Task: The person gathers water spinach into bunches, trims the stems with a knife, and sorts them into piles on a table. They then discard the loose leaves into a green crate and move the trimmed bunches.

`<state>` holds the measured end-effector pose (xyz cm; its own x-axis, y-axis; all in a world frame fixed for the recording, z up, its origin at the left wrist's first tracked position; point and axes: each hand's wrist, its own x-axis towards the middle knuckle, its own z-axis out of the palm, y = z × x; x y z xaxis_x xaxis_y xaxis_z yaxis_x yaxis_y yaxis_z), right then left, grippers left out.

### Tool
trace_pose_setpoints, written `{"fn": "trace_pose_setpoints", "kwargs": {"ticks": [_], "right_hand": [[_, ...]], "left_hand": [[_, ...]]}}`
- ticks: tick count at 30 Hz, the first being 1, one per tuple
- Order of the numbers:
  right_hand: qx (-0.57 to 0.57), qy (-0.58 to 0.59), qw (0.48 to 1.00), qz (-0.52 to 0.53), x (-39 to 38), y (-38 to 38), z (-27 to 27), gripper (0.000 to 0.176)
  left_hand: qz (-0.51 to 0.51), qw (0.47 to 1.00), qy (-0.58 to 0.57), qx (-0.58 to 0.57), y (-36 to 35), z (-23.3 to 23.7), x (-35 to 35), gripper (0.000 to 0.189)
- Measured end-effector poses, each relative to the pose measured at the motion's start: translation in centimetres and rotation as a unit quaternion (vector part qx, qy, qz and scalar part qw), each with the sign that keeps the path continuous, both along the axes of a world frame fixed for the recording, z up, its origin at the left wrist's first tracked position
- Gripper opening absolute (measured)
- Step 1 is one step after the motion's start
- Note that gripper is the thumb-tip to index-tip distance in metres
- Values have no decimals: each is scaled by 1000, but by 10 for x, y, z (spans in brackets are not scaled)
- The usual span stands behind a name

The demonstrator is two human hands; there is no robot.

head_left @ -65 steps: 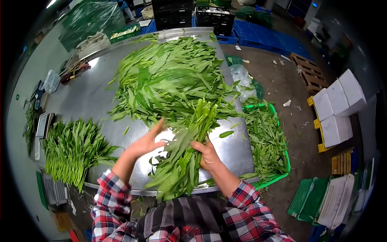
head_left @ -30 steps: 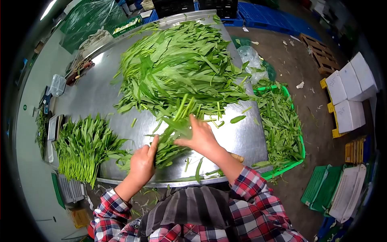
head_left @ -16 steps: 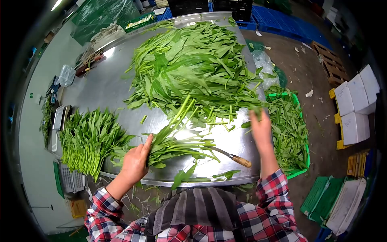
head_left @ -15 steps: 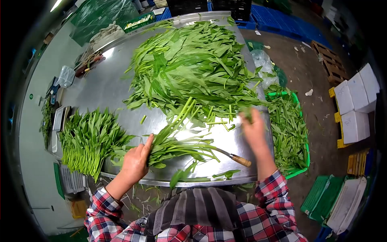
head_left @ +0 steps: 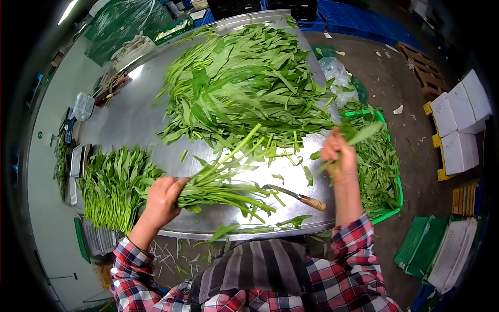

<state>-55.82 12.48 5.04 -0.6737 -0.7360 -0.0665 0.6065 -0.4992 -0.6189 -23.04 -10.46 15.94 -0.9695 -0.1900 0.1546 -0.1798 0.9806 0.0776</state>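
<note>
My left hand is closed round a bunch of leafy green stems, their cut ends pointing right. Between the fingers of my right hand are a few loose leaves, slightly blurred, by the table's right edge. A curved knife with a wooden handle lies on the metal table between my hands. Beyond them spreads a large heap of the same greens. An evenly lined-up pile of stems rests left of my left hand.
A bright green crate full of leaves stands on the floor against the table's right side. A scale sits at the left edge. White boxes and stacked crates are farther right. Scraps litter the floor.
My left hand has closed round the bunch and shifted slightly left with it. My right hand has moved right and up, toward the green crate, carrying leaves. The knife's blade is now uncovered.
</note>
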Motion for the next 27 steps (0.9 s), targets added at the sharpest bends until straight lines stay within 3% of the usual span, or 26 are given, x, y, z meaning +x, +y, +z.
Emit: {"fn": "trace_pose_setpoints", "kwargs": {"ticks": [1, 3, 6, 8, 10, 12, 13, 15, 16, 17, 18, 21, 23, 25, 27], "right_hand": [[12, -15, 999, -29, -10, 13, -7, 17], [193, 111, 975, -23, -11, 26, -13, 23], [251, 244, 929, 121, 6, 23, -5, 42], [184, 363, 887, 218, 32, 1, 13, 61], [34, 461, 847, 264, 58, -30, 29, 82], [-128, 484, 818, 284, 87, -58, 34, 104], [-132, 438, 833, 312, 99, -66, 30, 86], [-78, 219, 902, 364, 111, -69, 23, 54], [-72, 216, 910, 346, 107, -67, 24, 42], [-99, 337, 899, 261, 95, -65, 28, 33], [-81, 351, 905, 226, 85, -59, 32, 31], [-44, 77, 980, 179, 50, -23, 28, 24], [-164, 0, 970, 179, 32, 6, 20, 19], [-224, 14, 953, 203, 18, 25, 16, 16], [-123, 116, 961, 217, 8, 26, 18, 21]], "left_hand": [[-13, 1000, 24, -7, -4, 2, 2, 50], [-31, 998, 57, -8, -15, 2, 8, 49], [-70, 995, 69, -10, -25, 7, 10, 48], [-103, 992, 70, -6, -26, 11, 6, 48], [-124, 990, 72, 5, -22, 14, -4, 48], [-141, 987, 71, 20, -22, 12, -8, 49], [-143, 987, 70, 31, -21, 12, -11, 50], [-146, 985, 70, 53, -18, 12, -16, 50], [-133, 988, 52, 54, -19, 12, -14, 50], [-111, 991, 48, 57, -21, 11, -10, 50], [-87, 993, 45, 58, -23, 9, -6, 50], [-45, 995, 43, 72, -27, 4, 3, 49], [-31, 995, 23, 88, -31, 2, 9, 49], [-10, 996, 24, 82, -34, 0, 15, 49], [0, 996, 26, 82, -36, -2, 21, 49]]}}
